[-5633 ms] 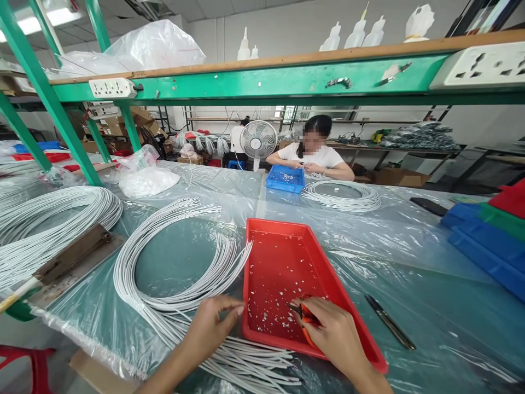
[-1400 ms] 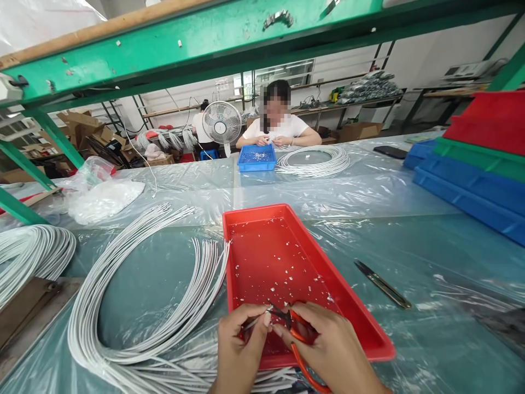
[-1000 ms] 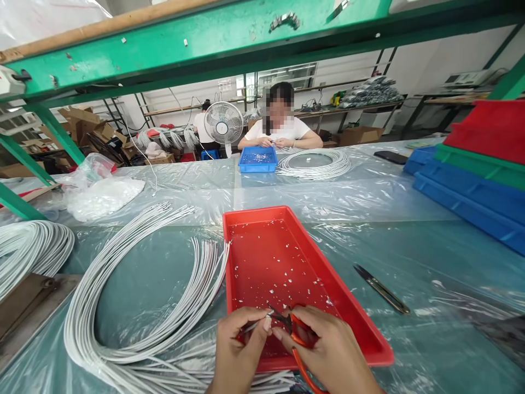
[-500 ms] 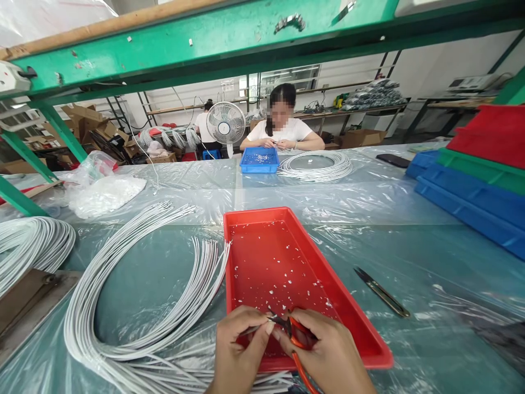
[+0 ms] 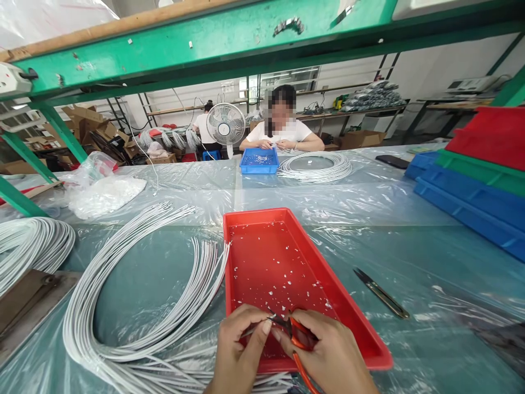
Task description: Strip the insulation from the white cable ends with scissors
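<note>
My right hand [image 5: 328,347] is closed around orange-handled cutting pliers [image 5: 302,365], whose dark jaws [image 5: 281,322] point left. My left hand [image 5: 241,345] pinches the end of a thin white cable between thumb and forefinger, right at the tips of those jaws; the cable end is mostly hidden by the fingers. Both hands are over the near end of a red tray [image 5: 262,257] strewn with small white scraps. A big loop of white cables [image 5: 82,323] lies to the left, some of its ends resting against the tray's left rim.
Thread snips [image 5: 382,293] lie right of the tray. Stacked blue, green and red trays [image 5: 484,164] stand at the far right. Across the table a co-worker [image 5: 283,126] sits by a blue tray [image 5: 259,168] and a cable coil [image 5: 320,166]. A green shelf beam [image 5: 229,46] crosses overhead.
My hands stay over the tray with almost no movement. The left thumb and fingers shift very slightly at the plier tips. The co-worker's hand has shifted a little by the blue tray.
</note>
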{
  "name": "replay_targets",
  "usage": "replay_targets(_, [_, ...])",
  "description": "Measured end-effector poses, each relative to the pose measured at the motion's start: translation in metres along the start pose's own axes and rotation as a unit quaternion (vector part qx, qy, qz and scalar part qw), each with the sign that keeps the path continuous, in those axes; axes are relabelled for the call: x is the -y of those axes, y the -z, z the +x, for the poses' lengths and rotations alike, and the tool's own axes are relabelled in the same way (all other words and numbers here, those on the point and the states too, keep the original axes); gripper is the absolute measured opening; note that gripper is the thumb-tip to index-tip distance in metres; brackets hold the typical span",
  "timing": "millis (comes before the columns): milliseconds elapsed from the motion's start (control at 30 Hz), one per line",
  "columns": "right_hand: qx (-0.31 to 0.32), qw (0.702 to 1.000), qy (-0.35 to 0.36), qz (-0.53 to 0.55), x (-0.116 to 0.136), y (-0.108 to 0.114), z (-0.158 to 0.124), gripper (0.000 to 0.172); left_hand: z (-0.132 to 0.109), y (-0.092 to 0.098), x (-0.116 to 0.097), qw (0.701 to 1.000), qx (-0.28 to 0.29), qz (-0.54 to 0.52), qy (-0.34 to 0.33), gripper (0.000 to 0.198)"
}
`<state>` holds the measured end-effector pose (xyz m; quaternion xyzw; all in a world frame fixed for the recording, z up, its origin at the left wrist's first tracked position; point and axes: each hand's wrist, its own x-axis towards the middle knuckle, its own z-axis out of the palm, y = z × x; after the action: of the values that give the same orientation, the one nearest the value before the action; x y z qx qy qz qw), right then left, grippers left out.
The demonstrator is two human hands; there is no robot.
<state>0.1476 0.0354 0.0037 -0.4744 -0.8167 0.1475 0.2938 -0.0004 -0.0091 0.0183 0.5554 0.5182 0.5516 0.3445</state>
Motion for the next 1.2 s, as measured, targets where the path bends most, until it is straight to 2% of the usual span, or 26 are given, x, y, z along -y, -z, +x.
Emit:
replay_targets(233, [0.028,1.000,-0.005,-0.009,-0.0022,0.0004,-0.0009,0.037,0.0006,-0.0005,-0.0018,1.000,0.000,-0.010,0.012,0.018])
replay_targets(533, [0.020,1.000,0.010,-0.021,-0.0015,-0.0001,-0.0011,0.038,0.0008,0.0002,-0.0014,1.000,0.030,0.000,0.006,0.023])
replay_targets(633, [0.017,1.000,0.005,-0.018,-0.0009,0.0003,-0.0009,0.038,0.0001,-0.0001,0.0021,1.000,0.014,-0.011,0.000,0.016])
replay_targets(833, [0.016,1.000,0.005,-0.010,0.0012,-0.0001,-0.0009,0.038,-0.0006,-0.0002,0.0069,0.999,-0.020,0.008,-0.049,0.009])
replay_targets(1200, [0.029,0.999,-0.006,0.016,0.0032,-0.0018,-0.0016,0.031,-0.0079,-0.0004,0.0065,0.986,-0.045,0.100,-0.122,0.012])
